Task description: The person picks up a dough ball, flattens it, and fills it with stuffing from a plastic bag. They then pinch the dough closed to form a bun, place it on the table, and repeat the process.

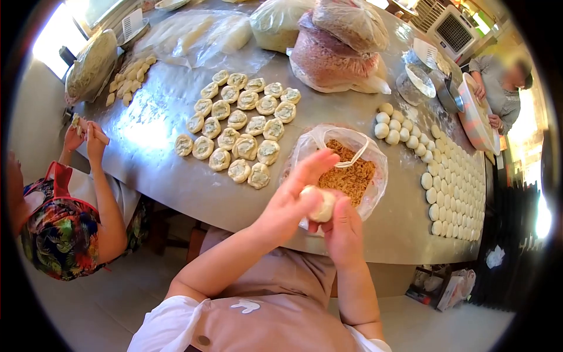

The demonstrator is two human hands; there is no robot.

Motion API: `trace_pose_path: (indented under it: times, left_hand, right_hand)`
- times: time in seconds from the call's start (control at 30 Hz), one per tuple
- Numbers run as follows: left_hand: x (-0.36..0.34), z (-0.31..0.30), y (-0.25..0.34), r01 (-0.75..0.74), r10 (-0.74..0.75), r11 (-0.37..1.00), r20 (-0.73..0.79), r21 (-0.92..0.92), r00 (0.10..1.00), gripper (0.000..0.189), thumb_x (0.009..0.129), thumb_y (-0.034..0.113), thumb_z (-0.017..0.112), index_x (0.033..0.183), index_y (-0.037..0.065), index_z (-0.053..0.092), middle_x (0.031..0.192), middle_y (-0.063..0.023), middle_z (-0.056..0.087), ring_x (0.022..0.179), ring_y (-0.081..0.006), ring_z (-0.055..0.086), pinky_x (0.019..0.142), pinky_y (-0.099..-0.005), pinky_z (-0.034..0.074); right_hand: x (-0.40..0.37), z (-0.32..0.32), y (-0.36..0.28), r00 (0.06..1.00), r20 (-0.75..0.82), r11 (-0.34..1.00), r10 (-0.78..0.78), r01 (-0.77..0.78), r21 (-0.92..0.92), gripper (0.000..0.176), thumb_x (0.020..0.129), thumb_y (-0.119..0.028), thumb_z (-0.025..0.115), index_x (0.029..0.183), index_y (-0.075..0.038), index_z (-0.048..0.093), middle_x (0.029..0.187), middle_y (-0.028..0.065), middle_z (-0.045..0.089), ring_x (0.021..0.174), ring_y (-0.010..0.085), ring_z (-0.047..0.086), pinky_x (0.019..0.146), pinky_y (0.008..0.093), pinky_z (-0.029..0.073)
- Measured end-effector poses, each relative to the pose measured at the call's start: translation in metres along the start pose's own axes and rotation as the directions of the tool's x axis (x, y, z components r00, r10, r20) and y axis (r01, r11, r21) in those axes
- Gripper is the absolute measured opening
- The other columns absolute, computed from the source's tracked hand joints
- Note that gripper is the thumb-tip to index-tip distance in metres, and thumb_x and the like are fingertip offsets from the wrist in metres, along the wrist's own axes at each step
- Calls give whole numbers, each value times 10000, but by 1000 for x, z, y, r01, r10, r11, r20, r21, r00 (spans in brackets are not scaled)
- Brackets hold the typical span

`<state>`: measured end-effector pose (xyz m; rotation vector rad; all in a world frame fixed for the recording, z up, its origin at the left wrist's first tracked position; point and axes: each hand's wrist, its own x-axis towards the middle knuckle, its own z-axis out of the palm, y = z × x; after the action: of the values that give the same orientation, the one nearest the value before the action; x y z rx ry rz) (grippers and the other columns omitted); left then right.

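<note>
Between my two hands is a pale dough ball [322, 206], held above the near edge of the metal table. My left hand [293, 199] touches its left side, with the upper fingers stretched out and apart. My right hand [342, 226] has its fingers wrapped round the ball's right side. Just behind my hands lies an open plastic bag [378, 170] holding a brown crumbly filling [350, 179]. Several round filled dough pieces [237, 119] sit beyond my left hand. On the right stand rows of smooth white dough balls [451, 188].
The metal table [281, 199] curves around me. Stacked full bags [337, 64] stand at the back, with a metal bowl [415, 85] to their right. One person [64, 234] works at the left, another [498, 88] at the far right beside a large tray [475, 117].
</note>
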<state>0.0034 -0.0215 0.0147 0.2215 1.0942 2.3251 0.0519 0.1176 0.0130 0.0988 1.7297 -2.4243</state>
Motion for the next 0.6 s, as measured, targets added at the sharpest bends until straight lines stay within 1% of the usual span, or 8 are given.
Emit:
trace_pose_path:
  times: [0.03, 0.13, 0.17, 0.27, 0.3, 0.4, 0.53, 0.6]
  left_hand:
    - [1, -4, -3, 32, -33, 992, 5, 125, 999, 507, 1003, 484, 390, 1215, 54, 554, 1305, -99, 554, 997, -154, 559, 713, -293, 455]
    - [7, -7, -16, -67, 69, 992, -13, 107, 998, 407, 1004, 419, 475, 1027, 52, 651, 1103, -55, 670, 925, -104, 576, 613, -237, 477]
    - [11, -9, -22, -123, 125, 985, -6, 118, 992, 417, 1002, 430, 474, 1093, 54, 630, 1136, -58, 656, 932, -105, 577, 611, -235, 481]
    - [7, -1, -9, -84, 102, 964, 55, -254, 993, 572, 967, 522, 478, 1300, 57, 497, 1240, -113, 585, 1003, -166, 597, 701, -304, 543]
    - [6, 2, -4, -22, 69, 902, 95, -432, 993, 658, 951, 562, 481, 1371, 57, 441, 1275, -139, 556, 1035, -196, 606, 748, -340, 572]
    - [11, 1, -7, -161, 162, 987, 32, -25, 986, 716, 919, 505, 576, 1427, 76, 310, 1326, -139, 510, 1114, -200, 568, 758, -342, 561]
    - [8, -3, -18, -163, 153, 976, 80, 145, 985, 312, 958, 271, 595, 1170, 49, 541, 1142, -98, 623, 1268, -227, 471, 888, -354, 489]
    - [6, 3, -15, -133, 129, 985, 37, 110, 991, 178, 983, 201, 567, 1018, 39, 631, 1034, -77, 668, 1290, -231, 457, 986, -374, 432]
  right_hand:
    - [-3, 6, 3, 998, 10, 992, 56, -54, -115, 582, 1033, -491, 313, 1156, 25, 552, 969, 67, 633, 813, 148, 621, 762, 265, 504]
    - [-2, 21, 4, 959, -121, 929, -257, 211, -305, 575, 1026, -488, 352, 1178, 30, 549, 992, 63, 627, 803, 152, 616, 768, 264, 499]
    - [5, 9, 13, 893, 3, 747, -451, 379, -547, 608, 1016, -510, 367, 1239, 40, 502, 1004, 68, 619, 806, 166, 621, 762, 272, 506]
    - [6, 27, -1, 935, -150, 861, -321, 222, -459, 590, 1017, -508, 360, 1253, 20, 474, 1005, 76, 618, 752, 135, 605, 664, 248, 496]
    - [3, 14, -3, 983, -152, 962, -98, 54, -266, 610, 1014, -547, 310, 1242, -3, 465, 952, 62, 607, 671, 99, 559, 560, 222, 447]
    - [1, 10, -4, 986, -150, 996, 71, -62, 67, 659, 988, -615, 278, 1189, -24, 491, 902, 36, 584, 611, 74, 501, 507, 207, 391]
    - [0, 20, 2, 994, -103, 994, 23, -12, 111, 681, 972, -657, 254, 1200, -80, 534, 867, 17, 593, 685, 78, 525, 546, 233, 420]
    - [1, 27, 1, 981, -189, 997, -52, 38, -73, 674, 967, -664, 269, 1209, -91, 527, 898, -1, 592, 712, 73, 523, 559, 242, 422]
